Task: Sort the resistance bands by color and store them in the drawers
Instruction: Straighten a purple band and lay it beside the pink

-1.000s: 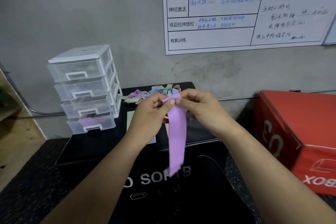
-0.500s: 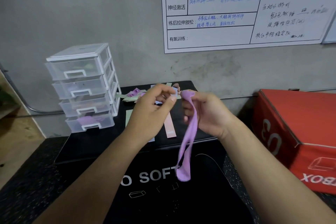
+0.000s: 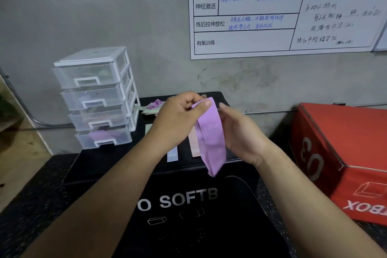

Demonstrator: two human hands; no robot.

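Nearest, above the front edge of the black box [image 3: 109, 163], both forearms reaching in, with open air to either side. Pinched by its top end between thumb and curled fingers of the left hand [image 3: 178, 119], a purple band [image 3: 211, 138] printed "10", hanging just past that front edge. Behind the band and laid against it, the right hand [image 3: 243, 138], fingers nearly straight and a little apart. Half a second ago held by the right hand alone, with the left clear of it; now hanging less low. Flat on the box top under the hands, a blue strip [image 3: 172, 155], a peach strip [image 3: 193, 144] and a green strip [image 3: 148, 129]. Farther back, a loose pile of bands [image 3: 152, 107] near the rear edge. At the left rear corner, a drawer unit [image 3: 96, 98] with all four drawers pushed in and purple bands inside the bottom drawer [image 3: 104, 138]. Close on the right, a red box [image 3: 345, 153], narrowing the room there. On the wall behind, a whiteboard [image 3: 272, 16].
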